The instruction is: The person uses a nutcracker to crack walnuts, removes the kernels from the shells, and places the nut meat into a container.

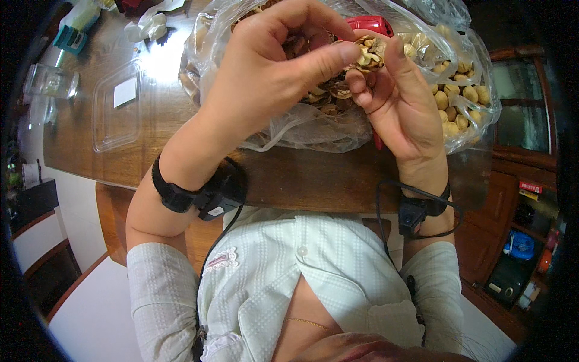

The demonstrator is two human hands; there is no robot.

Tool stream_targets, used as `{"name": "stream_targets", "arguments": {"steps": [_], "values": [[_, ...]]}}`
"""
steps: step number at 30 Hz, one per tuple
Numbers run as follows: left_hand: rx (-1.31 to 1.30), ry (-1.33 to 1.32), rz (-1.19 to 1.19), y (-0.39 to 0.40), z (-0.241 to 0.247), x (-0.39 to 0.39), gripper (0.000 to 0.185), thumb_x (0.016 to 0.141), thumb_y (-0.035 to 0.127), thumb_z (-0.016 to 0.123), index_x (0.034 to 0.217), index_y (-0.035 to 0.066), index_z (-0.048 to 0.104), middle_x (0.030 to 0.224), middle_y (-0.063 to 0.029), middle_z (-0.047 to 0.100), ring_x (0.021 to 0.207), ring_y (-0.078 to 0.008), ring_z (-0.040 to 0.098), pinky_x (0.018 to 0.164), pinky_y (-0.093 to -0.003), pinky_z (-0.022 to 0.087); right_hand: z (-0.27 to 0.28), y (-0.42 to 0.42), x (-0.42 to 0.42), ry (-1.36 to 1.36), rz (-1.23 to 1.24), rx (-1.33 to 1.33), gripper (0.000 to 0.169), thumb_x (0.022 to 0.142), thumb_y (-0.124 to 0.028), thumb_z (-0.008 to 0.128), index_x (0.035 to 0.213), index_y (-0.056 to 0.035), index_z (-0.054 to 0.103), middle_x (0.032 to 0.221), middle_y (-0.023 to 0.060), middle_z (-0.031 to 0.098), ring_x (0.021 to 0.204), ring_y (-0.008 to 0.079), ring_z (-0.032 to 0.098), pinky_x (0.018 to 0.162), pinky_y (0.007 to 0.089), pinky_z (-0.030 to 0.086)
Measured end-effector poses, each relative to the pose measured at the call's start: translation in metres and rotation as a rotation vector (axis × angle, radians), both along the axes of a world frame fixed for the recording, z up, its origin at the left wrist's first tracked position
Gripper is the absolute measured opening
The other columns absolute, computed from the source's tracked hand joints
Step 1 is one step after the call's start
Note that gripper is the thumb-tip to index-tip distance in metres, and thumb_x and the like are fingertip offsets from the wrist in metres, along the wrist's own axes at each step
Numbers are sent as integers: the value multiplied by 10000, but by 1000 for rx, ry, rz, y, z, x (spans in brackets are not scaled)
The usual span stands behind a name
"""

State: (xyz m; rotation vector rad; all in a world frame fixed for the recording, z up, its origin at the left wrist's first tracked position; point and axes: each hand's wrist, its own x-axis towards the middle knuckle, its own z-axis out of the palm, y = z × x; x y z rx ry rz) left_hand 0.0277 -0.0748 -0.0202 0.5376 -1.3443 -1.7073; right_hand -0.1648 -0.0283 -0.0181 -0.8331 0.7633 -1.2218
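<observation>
A cracked walnut (372, 55), its pale kernel showing in the broken shell, lies in the fingers of my right hand (400, 95). My left hand (280, 77) reaches over from the left, its thumb tip at the walnut's left edge; whether it grips the nut I cannot tell. Beneath both hands is a clear plastic bag (312, 129) with broken walnut shells (332, 107). A red tool handle (373, 23) shows just behind my fingers. To the right, another clear plastic bag holds whole walnuts (462, 120).
A clear plastic lid or tray (116, 129) with a white label rests on the wooden table (316, 181), left of the bags. Farther left are a clear jar (53, 81) and a teal-capped container (70, 40). Crumpled tissue (149, 28) lies near the top. Cables hang from both wrist straps.
</observation>
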Motion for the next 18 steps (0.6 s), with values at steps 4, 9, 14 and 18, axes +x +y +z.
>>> {"name": "stream_targets", "arguments": {"steps": [4, 9, 14, 18], "values": [[-285, -90, 106, 1, -20, -2, 319, 907, 47, 787, 1191, -8, 653, 1005, -26, 708, 911, -84, 656, 816, -234, 525, -3, 2, 2, 30, -17, -39, 420, 1004, -409, 661, 1219, -48, 664, 981, 37, 723, 783, 108, 679, 643, 234, 540], [-342, 40, -48, -6, -7, 7, 270, 979, 102, 722, 1207, -17, 639, 1007, -32, 698, 911, -81, 651, 791, -232, 525, -5, 2, 0, 71, -42, -63, 374, 1002, -348, 682, 1223, -47, 677, 1000, 31, 730, 833, 110, 695, 696, 245, 566], [-107, -4, -62, -5, 13, 14, 229, 1018, 104, 674, 1197, -22, 605, 917, -29, 676, 813, -73, 631, 696, -209, 503, -1, 4, 5, 46, -44, -88, 296, 1022, -232, 671, 1250, -43, 681, 1024, 38, 733, 864, 117, 700, 731, 251, 579], [-218, -131, 78, -8, -16, -1, 273, 1035, 161, 653, 1236, -22, 631, 1039, -38, 688, 947, -87, 646, 805, -236, 523, -3, 3, 4, 70, -71, -174, 251, 995, -154, 703, 1208, -29, 659, 1048, 62, 733, 876, 131, 703, 740, 257, 586]]}}
